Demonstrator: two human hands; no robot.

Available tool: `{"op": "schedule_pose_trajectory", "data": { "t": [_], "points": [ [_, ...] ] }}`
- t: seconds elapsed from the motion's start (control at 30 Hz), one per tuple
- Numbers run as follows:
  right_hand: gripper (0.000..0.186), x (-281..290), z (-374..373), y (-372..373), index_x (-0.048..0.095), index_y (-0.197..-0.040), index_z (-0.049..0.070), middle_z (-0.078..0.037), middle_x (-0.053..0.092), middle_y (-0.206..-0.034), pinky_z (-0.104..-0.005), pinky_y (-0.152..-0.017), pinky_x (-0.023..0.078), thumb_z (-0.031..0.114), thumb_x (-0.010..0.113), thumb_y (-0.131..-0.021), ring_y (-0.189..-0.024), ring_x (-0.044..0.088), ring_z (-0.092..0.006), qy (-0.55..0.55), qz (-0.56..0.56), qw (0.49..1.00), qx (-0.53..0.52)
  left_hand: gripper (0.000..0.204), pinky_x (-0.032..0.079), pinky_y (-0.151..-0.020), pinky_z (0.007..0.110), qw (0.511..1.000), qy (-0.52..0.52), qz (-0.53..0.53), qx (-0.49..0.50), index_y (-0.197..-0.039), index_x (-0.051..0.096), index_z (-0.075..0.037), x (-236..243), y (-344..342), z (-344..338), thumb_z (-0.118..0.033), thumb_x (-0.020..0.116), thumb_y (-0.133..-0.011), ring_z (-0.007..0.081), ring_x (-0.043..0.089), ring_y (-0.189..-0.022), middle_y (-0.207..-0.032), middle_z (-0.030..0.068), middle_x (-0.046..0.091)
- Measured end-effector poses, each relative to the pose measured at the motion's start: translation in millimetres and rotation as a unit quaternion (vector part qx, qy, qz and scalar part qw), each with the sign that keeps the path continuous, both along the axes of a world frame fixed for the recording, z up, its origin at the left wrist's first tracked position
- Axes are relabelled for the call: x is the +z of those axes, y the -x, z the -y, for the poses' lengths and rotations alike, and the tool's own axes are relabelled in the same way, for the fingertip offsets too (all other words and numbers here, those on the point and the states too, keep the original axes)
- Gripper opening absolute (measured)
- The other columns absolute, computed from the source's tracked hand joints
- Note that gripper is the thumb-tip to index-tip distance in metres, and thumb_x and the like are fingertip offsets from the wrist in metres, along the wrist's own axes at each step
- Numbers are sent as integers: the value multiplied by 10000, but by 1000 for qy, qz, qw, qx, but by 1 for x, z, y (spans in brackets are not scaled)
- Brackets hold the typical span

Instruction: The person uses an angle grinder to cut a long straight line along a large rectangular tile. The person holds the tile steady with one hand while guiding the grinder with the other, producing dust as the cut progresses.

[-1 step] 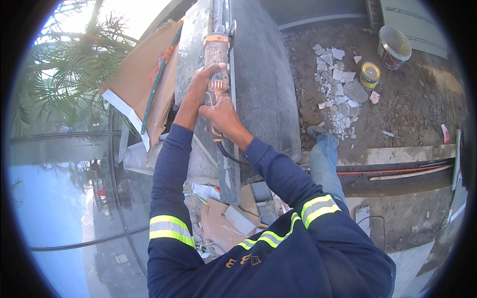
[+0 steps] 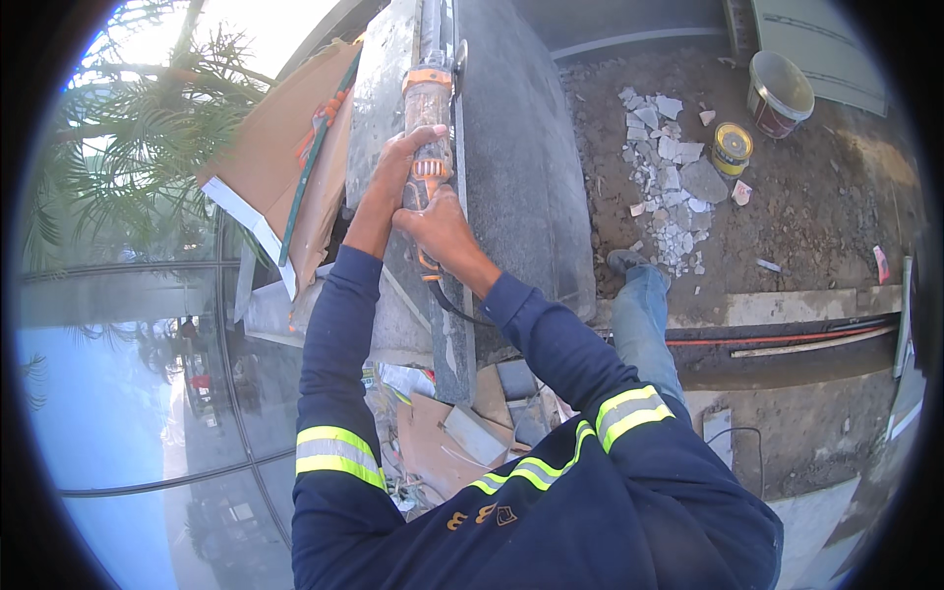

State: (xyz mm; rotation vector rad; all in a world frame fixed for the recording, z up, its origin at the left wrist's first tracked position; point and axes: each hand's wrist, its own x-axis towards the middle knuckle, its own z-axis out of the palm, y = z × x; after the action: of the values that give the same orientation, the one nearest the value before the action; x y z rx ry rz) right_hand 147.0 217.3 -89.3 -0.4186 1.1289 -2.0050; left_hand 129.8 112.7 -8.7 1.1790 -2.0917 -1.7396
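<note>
My left hand (image 2: 401,157) is closed round the dusty body of an orange and grey power grinder (image 2: 429,98), whose disc (image 2: 460,61) sits at the upper right of its head. Just below, my right hand (image 2: 438,221) grips the tool's rear part, from which a black cord (image 2: 452,307) trails. The grinder lies along a narrow grey strip (image 2: 454,364) on a large grey stone slab (image 2: 516,206). Beside the slab on the left are brown cardboard (image 2: 251,147) and a green bar (image 2: 300,202) with an orange item on it.
Reflective panels (image 2: 128,383) fill the left side. Broken tile pieces (image 2: 669,177), a yellow can (image 2: 732,149) and a dirty bucket (image 2: 781,90) lie on dirt to the right, above a trench with pipes (image 2: 787,337). Scraps (image 2: 472,433) lie below the slab. My leg (image 2: 639,315) stands at the right.
</note>
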Motion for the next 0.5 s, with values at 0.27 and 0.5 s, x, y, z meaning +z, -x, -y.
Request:
{"op": "schedule_pose_trajectory", "data": {
  "t": [0.27, 0.5],
  "points": [
    [423, 2, -1, -1, 581, -1142, -116, -164, 693, -930, -370, -627, 606, 98, 726, -808, -749, 711, -219, 4, 14, 1000, 1, 433, 584, -582, 301, 1000, 7, -4, 0, -1148, 659, 19, 4, 0, -5, -288, 803, -878, 164, 692, -645, -880, 100, 696],
    [476, 11, -20, -9, 569, -1171, -118, -179, 693, -972, -376, -739, 578, 131, 741, -804, -851, 705, -234, -2, -3, 1000, -5, 459, 580, -585, 294, 1000, 19, 7, -6, -1173, 642, 24, 13, -6, -20, -284, 809, -876, 154, 692, -664, -894, 89, 689]
  ]
}}
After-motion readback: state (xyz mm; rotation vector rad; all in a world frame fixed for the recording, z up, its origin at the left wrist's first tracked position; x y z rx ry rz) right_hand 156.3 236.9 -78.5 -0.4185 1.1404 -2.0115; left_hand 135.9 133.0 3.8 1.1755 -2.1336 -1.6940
